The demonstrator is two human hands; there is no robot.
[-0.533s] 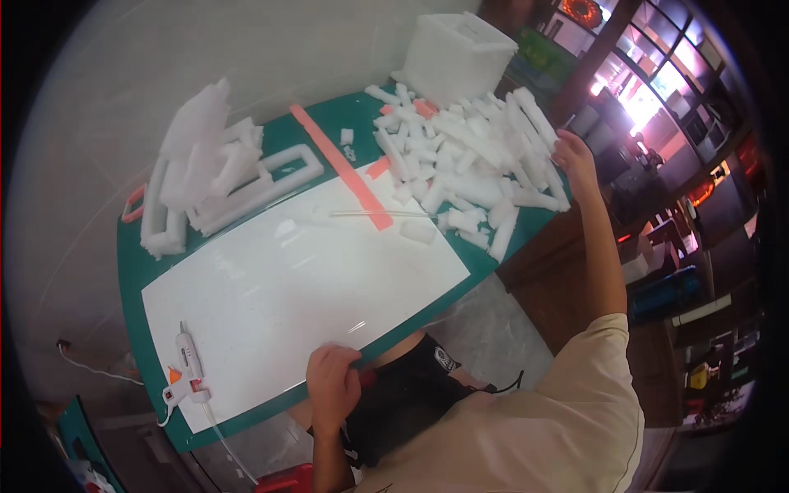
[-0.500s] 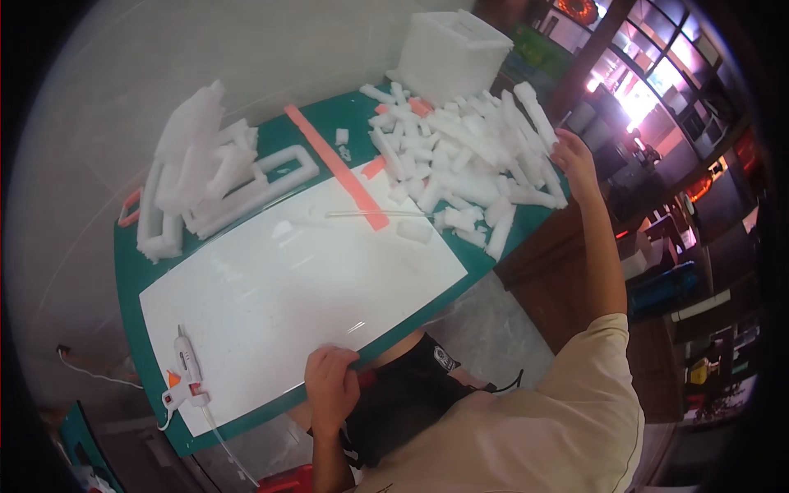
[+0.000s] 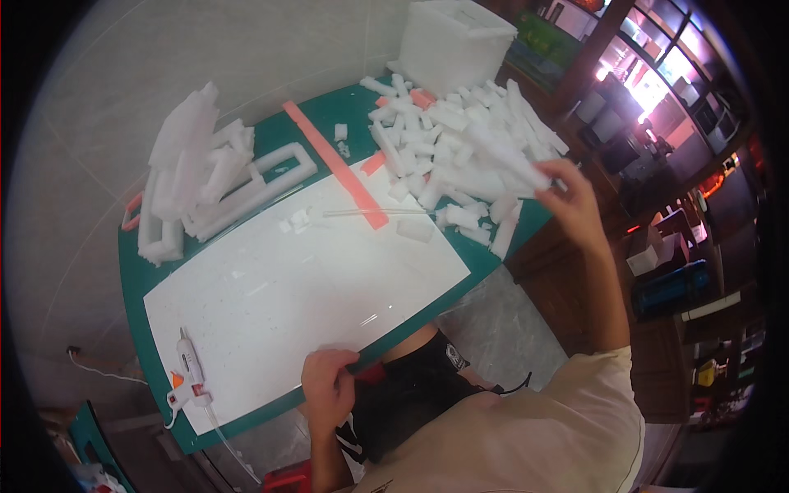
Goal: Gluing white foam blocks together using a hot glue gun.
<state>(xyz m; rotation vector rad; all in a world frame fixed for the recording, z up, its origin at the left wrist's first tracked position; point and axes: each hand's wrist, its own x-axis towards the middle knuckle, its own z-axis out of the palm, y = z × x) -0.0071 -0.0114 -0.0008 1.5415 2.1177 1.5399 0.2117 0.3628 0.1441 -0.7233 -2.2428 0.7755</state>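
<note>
The bench (image 3: 345, 103) is surfaced in green, and a white board (image 3: 304, 304) is laid along its near side. Over a heap of foam pieces (image 3: 411, 123), beyond the board's right end, a white foam strip (image 3: 505, 156) is pinched in the narrowed fingers of the right hand (image 3: 575, 205). The left hand (image 3: 329, 382) is rested at the board's near side, its fingers curled; whether anything is held beneath them cannot be told. Across the board's left edge a glue gun (image 3: 191, 370) is laid, and across its far edge a pink strip (image 3: 337, 168). Foam frames (image 3: 185, 164) are stacked beyond the board's left end; a foam box (image 3: 454, 49) is set well beyond its right. The room is bounded by a grey wall (image 3: 246, 49) beyond the board, and crowded shelves (image 3: 674, 66) are seen well to its right.
</note>
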